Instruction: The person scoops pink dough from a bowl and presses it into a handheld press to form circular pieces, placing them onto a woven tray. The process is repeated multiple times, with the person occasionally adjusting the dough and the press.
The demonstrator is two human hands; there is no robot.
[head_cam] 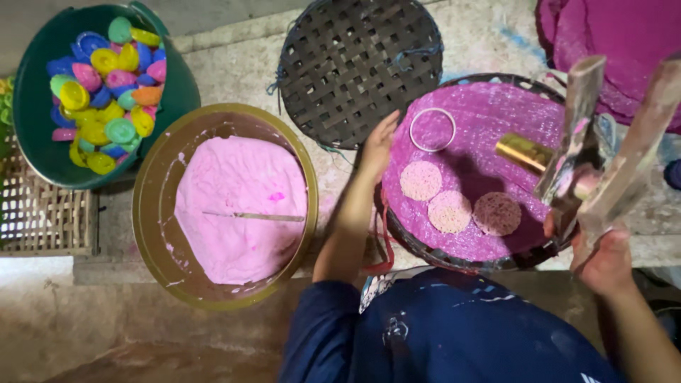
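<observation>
Reaching forward, the left hand (378,145) lies flat with fingers together, its fingertips at the left rim of a round woven tray (425,245) draped in magenta cloth (489,120); it grips nothing. On the cloth sit three lacy round discs (450,211) in a loose row — two pale pink, the right one darker — and above them a thin white ring (433,130) lies flat, just beside the left hand's fingers. A gold cylinder (523,152) rests on its side to the right of the ring.

The right hand (603,259) is closed around a wooden press (610,152) made of two long pale slats that rise up and outward from the palm, held over the tray's right edge. The press blurs at its top, and how its parts join cannot be told.

Left of the tray, a brass-coloured basin (152,213) holds pink batter (237,206) with a thin stick (255,216) lying across its surface. Behind it, a green tub (32,142) is piled with coloured plastic cups (110,85) — yellow, blue, pink, green. An upturned dark woven basket (358,67) sits on the stone floor (227,71) between tub and tray. The person's navy sleeve (319,333) fills the lower edge.
</observation>
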